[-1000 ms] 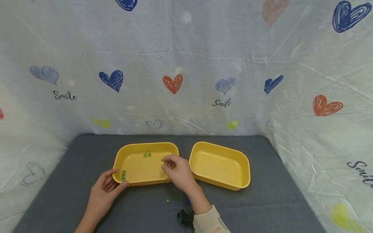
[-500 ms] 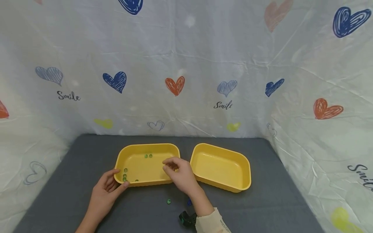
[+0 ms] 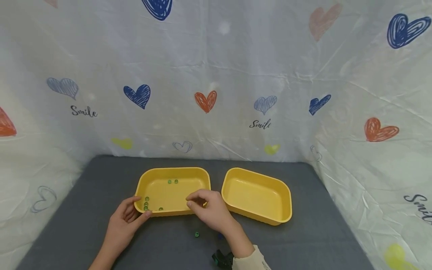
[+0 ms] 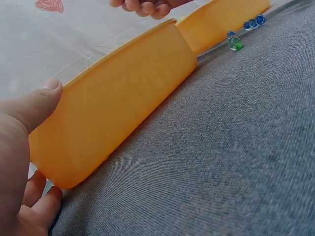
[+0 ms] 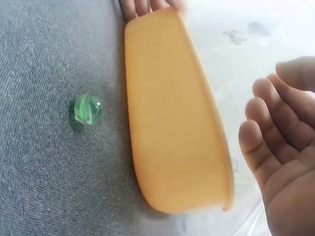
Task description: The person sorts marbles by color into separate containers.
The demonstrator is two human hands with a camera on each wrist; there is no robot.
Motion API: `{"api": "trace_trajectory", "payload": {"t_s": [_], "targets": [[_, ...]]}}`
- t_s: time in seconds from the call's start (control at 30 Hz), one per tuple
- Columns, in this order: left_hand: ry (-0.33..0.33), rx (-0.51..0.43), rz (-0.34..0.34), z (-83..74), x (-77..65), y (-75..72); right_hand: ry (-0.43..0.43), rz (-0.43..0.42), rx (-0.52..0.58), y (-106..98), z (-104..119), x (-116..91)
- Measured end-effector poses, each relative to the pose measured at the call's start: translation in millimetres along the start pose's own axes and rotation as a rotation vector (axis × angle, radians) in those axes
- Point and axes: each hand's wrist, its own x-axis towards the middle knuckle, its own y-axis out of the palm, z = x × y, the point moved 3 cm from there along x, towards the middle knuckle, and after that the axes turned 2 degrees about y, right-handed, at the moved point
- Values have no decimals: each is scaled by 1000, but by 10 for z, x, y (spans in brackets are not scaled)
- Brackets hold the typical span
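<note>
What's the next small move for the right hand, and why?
Probably lower the right hand to the loose green marble on the grey cloth: it lies just in front of the left tray, which holds other green marbles, and that hand looks empty.

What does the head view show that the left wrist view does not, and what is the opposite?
Only the head view: green marbles inside the left tray, a black object and a pale sleeve.

Only the left wrist view: three blue marbles clearly separate in a row; the head view gives just a faint blue spot.

Both: the left hand holding the left tray, the right hand, the right tray, and a green marble on grey cloth.
</note>
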Motion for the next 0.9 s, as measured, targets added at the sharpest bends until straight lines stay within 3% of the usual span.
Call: {"api": "trace_trajectory", "payload": {"t_s": [0.4,0.9], "targets": [[-26,22,11,9,-5,6,-13,162,-2,37,73,-151],[-9,19,-4,-27,-26,6,20,252,-117,18,-151,-462]]}}
